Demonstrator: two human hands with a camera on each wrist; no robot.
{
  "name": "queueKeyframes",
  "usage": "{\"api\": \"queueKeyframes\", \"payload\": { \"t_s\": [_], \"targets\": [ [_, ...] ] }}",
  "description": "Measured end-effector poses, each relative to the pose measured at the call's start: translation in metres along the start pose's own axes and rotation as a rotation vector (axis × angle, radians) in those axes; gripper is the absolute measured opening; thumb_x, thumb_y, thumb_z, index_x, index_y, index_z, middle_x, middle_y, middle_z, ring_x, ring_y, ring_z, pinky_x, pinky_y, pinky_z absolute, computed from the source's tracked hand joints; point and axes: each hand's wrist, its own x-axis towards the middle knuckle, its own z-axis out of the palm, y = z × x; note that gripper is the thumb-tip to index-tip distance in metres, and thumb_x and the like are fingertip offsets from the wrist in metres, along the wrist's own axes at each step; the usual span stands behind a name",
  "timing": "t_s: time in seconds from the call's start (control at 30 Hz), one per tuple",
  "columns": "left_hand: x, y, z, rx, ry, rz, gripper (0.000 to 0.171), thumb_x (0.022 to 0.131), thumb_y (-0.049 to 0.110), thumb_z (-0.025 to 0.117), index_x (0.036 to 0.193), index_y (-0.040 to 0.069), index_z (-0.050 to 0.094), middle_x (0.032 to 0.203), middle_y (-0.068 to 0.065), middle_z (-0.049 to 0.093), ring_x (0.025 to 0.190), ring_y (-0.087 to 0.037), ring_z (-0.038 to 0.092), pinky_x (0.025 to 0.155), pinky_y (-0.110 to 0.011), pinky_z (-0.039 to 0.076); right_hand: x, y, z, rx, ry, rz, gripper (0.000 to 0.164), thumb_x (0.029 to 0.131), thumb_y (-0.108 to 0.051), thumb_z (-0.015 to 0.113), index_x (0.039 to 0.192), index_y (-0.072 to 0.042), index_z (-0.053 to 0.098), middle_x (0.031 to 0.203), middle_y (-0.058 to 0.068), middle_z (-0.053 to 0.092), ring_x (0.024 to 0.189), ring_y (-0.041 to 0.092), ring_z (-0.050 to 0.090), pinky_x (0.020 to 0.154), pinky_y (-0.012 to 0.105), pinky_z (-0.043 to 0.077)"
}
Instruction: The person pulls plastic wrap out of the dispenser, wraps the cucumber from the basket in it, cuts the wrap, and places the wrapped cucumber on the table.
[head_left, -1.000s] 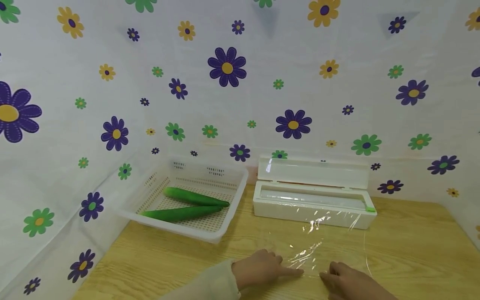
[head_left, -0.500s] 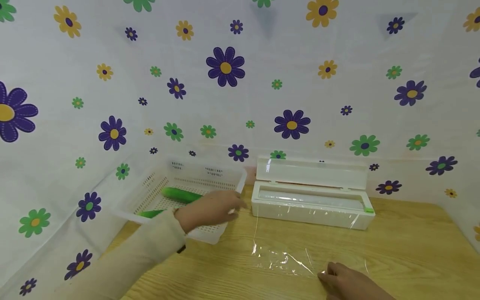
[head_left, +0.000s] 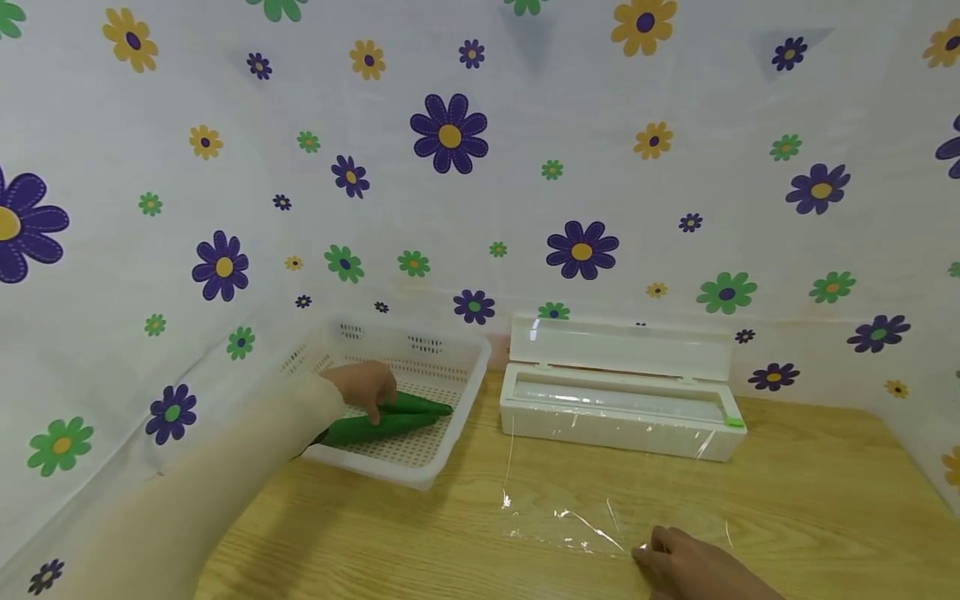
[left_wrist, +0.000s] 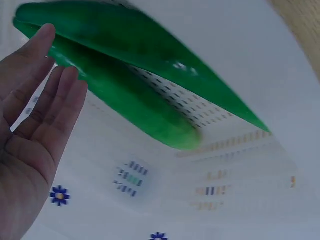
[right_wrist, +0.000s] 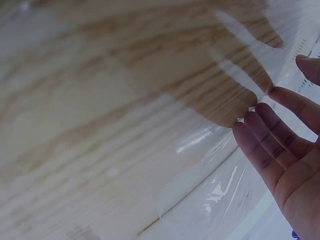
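My left hand (head_left: 365, 388) reaches into a white plastic basket (head_left: 427, 475) over two green cucumbers (head_left: 375, 428). In the left wrist view, the fingers (left_wrist: 55, 100) are loosely bent and the thumb stands apart beside the dark ends of the cucumbers; whether they touch is unclear. My right hand (head_left: 693, 565) rests at the near edge of clear cling film (head_left: 562, 533) on the table. The right wrist view shows its fingertips (right_wrist: 242, 131) pressing the film, thumb away from them. The film runs out of a white dispenser box (head_left: 618, 429) with its lid (head_left: 622, 346) raised.
A green slider (head_left: 733, 422) sits at the right end of the dispenser's front edge. The wooden table (head_left: 817, 492) runs back to a white flower-printed sheet (head_left: 495, 200). The basket stands left of the dispenser with a gap between them.
My left hand has left the film's near edge and moved left and away from me into the basket above the cucumbers. The right hand has stayed on the film.
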Motion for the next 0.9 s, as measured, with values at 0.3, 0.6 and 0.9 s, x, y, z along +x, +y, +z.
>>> {"api": "queueKeyframes", "payload": {
  "t_s": [0.3, 0.6, 0.9],
  "targets": [
    [0.006, -0.014, -0.001, 0.015, -0.089, -0.18, 0.041, 0.066, 0.013, 0.084, 0.105, 0.012, 0.07, 0.104, -0.002, 0.07, 0.087, -0.018, 0.066, 0.077, -0.036, 0.056, 0.002, -0.002, -0.005, 0.018, -0.102, 0.076, 0.05, 0.081, -0.053, 0.063, 0.109, -0.012, 0.068, 0.085, -0.009, 0.049, 0.07, -0.003, 0.036, 0.055, 0.016, 0.041],
    [0.012, -0.009, -0.013, 0.13, -0.228, -0.184, 0.039, 0.067, 0.02, 0.085, 0.104, 0.018, 0.072, 0.112, -0.001, 0.067, 0.105, -0.022, 0.061, 0.087, -0.039, 0.054, 0.002, 0.0, -0.005, 0.015, -0.138, 0.111, 0.064, 0.078, -0.065, 0.058, 0.111, -0.011, 0.068, 0.085, -0.009, 0.045, 0.07, -0.002, 0.035, 0.053, 0.015, 0.036],
    [0.022, -0.012, 0.0, 0.458, -0.37, -0.213, 0.051, 0.066, 0.038, 0.083, 0.11, 0.018, 0.068, 0.116, 0.0, 0.065, 0.115, -0.025, 0.056, 0.095, -0.043, 0.049, 0.0, 0.003, 0.003, 0.001, -0.033, 0.021, 0.055, 0.083, -0.055, 0.06, 0.109, -0.008, 0.069, 0.082, -0.012, 0.042, 0.068, -0.007, 0.03, 0.05, 0.011, 0.032]
  ]
}}
